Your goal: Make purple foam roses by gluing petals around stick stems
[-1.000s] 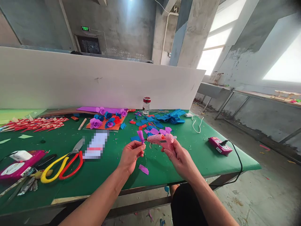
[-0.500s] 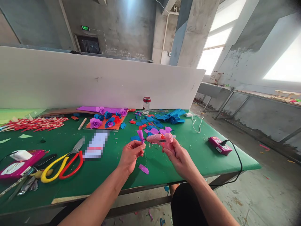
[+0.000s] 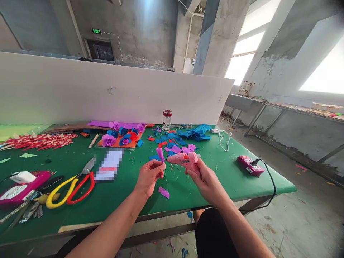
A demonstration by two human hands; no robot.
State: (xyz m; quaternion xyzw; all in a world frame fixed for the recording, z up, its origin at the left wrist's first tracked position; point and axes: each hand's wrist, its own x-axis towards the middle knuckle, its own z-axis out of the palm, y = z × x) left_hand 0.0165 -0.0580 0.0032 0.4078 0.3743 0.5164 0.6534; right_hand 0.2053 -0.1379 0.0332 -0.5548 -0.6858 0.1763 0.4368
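Observation:
Between the thumb and fingers of my left hand [image 3: 150, 176] is a purple paper petal [image 3: 160, 154], standing upright, its lower end pinched. My right hand [image 3: 204, 179] grips a pink glue gun [image 3: 182, 158] by its handle. The gun's nozzle points left and comes close to the petal's base; whether they touch I cannot tell. A loose purple paper piece [image 3: 163, 192] lies on the green table [image 3: 123, 200] below my left hand. Beyond the gun are scattered blue paper pieces [image 3: 196, 133] and purple petals [image 3: 176, 149].
Yellow-and-red scissors [image 3: 71, 190] lie left, near a magenta power strip [image 3: 29, 184]. Finished paper flowers [image 3: 109, 140] sit at the back beside a lidded glass jar [image 3: 166, 121]. Another magenta power strip [image 3: 250, 166] with a black cord lies right. A white board [image 3: 113, 89] stands behind the table.
Both hands hold nearly the same pose, the petal and glue gun almost still. Only a slight shift of the whole view shows.

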